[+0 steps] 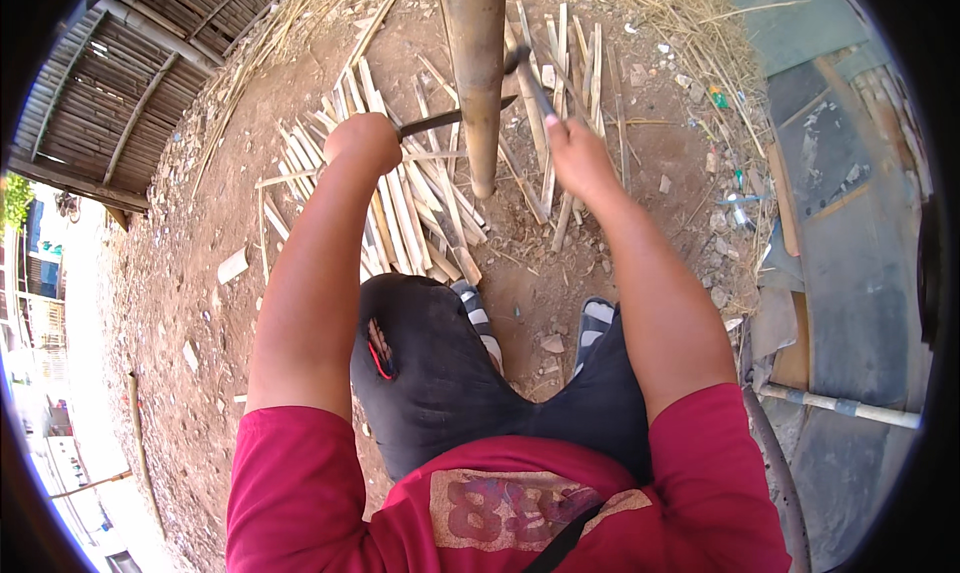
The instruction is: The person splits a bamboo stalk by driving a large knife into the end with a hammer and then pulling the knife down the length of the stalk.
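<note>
A thick bamboo pole (475, 53) comes down from the top edge between my hands, its lower end close to the dirt. My left hand (362, 145) is closed round the handle of a machete (432, 122). Its dark blade crosses the pole, with the tip showing on the right side; the middle is hidden, and I cannot tell whether it is cut into the bamboo. On the right, my right hand (580, 158) grips a hammer (535, 91) by its handle. The hammer's dark head is beside the pole, just above the blade tip.
Many split bamboo strips (395, 208) lie in a heap under my left hand, and more strips (590, 73) lie beyond my right. Grey sheets (850, 223) line the right side. A slatted bamboo wall (120, 93) stands at the upper left. My sandalled feet (595, 323) are below the pole.
</note>
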A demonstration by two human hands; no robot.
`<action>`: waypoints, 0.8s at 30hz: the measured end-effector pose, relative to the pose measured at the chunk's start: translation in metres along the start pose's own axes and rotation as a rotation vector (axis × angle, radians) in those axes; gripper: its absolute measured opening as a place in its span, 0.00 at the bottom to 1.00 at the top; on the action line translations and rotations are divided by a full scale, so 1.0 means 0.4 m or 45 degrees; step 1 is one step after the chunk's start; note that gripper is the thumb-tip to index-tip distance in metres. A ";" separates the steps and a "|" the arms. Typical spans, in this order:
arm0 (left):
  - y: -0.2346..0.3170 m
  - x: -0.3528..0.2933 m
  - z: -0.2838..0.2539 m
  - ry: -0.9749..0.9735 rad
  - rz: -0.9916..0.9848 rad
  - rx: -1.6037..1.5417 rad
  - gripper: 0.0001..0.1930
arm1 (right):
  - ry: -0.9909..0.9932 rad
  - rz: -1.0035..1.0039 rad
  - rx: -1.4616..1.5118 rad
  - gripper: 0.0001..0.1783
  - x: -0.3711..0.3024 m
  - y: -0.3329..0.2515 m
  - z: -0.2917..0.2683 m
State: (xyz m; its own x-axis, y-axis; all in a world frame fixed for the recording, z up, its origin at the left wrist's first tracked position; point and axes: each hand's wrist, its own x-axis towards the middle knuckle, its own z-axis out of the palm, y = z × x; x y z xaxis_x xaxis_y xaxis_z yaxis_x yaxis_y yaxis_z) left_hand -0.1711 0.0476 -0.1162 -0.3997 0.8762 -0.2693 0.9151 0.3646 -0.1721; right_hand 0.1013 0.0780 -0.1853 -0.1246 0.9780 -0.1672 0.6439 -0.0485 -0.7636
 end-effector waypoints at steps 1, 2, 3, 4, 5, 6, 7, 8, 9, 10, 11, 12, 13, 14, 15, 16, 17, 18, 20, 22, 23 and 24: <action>-0.015 -0.004 0.001 -0.013 -0.026 0.013 0.15 | -0.002 0.018 0.064 0.31 -0.019 -0.048 -0.021; -0.019 -0.009 -0.004 -0.016 -0.041 0.021 0.15 | 0.099 -0.073 0.099 0.30 -0.026 -0.058 -0.022; -0.011 -0.009 -0.010 -0.017 -0.038 0.014 0.15 | 0.214 -0.155 0.130 0.30 -0.029 -0.056 -0.030; -0.006 -0.011 -0.015 -0.018 -0.037 0.008 0.15 | 0.327 -0.238 0.162 0.30 -0.031 -0.053 -0.033; -0.005 -0.012 -0.015 -0.019 -0.039 0.003 0.15 | 0.244 -0.200 0.075 0.30 -0.025 -0.035 -0.013; 0.008 -0.015 -0.014 -0.021 -0.020 -0.005 0.15 | 0.176 -0.151 -0.020 0.29 -0.016 0.012 0.016; 0.026 -0.015 -0.018 -0.015 0.006 -0.017 0.15 | 0.118 -0.102 -0.116 0.29 0.000 0.064 0.043; 0.048 -0.009 -0.027 0.005 0.034 -0.036 0.15 | 0.070 -0.131 -0.252 0.30 0.015 0.136 0.068; 0.023 0.005 -0.002 0.100 0.064 -0.010 0.15 | 0.046 -0.086 -0.169 0.30 0.025 0.100 0.051; 0.010 0.009 0.007 0.085 0.038 -0.006 0.15 | -0.004 -0.016 -0.096 0.30 0.009 0.063 0.038; -0.002 0.015 0.015 0.070 0.013 -0.002 0.15 | -0.053 0.058 -0.024 0.30 -0.004 0.033 0.024; 0.002 0.011 0.013 0.047 0.015 -0.003 0.15 | -0.080 0.093 0.052 0.30 0.009 0.023 0.001; -0.003 0.001 0.005 0.019 0.001 0.001 0.15 | 0.125 -0.141 -0.028 0.28 0.008 0.009 -0.021; -0.009 -0.006 0.002 -0.008 -0.013 0.004 0.15 | 0.179 -0.172 0.089 0.28 0.004 -0.012 -0.036; -0.007 -0.005 -0.001 -0.013 -0.021 0.005 0.15 | 0.250 -0.200 0.201 0.29 -0.002 -0.027 -0.051; -0.007 -0.003 -0.003 -0.018 -0.031 0.006 0.15 | 0.276 -0.210 0.250 0.29 -0.001 -0.021 -0.038; -0.011 -0.003 -0.005 -0.023 -0.044 0.008 0.14 | 0.299 -0.222 0.299 0.29 0.002 -0.010 -0.014; -0.008 -0.008 -0.014 -0.024 -0.034 -0.031 0.15 | 0.332 -0.228 0.343 0.29 0.002 0.009 0.006; 0.029 0.011 0.002 0.030 0.039 -0.020 0.14 | 0.214 -0.211 -0.077 0.30 0.015 0.133 0.075; 0.020 0.018 -0.009 0.068 0.051 -0.008 0.14 | 0.119 -0.145 -0.159 0.30 0.026 0.112 0.078; 0.020 0.025 -0.017 0.076 0.063 -0.009 0.15 | 0.106 -0.070 -0.048 0.30 0.048 0.104 0.052; 0.011 0.021 -0.002 0.052 0.068 0.003 0.15 | 0.063 0.026 0.068 0.30 0.040 0.080 0.039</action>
State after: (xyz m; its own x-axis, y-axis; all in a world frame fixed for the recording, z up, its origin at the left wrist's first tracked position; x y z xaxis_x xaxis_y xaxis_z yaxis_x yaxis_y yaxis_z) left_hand -0.1704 0.0566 -0.1184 -0.3476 0.9065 -0.2395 0.9350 0.3161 -0.1605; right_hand 0.1080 0.0888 -0.2221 -0.0736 0.9854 -0.1535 0.6047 -0.0783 -0.7926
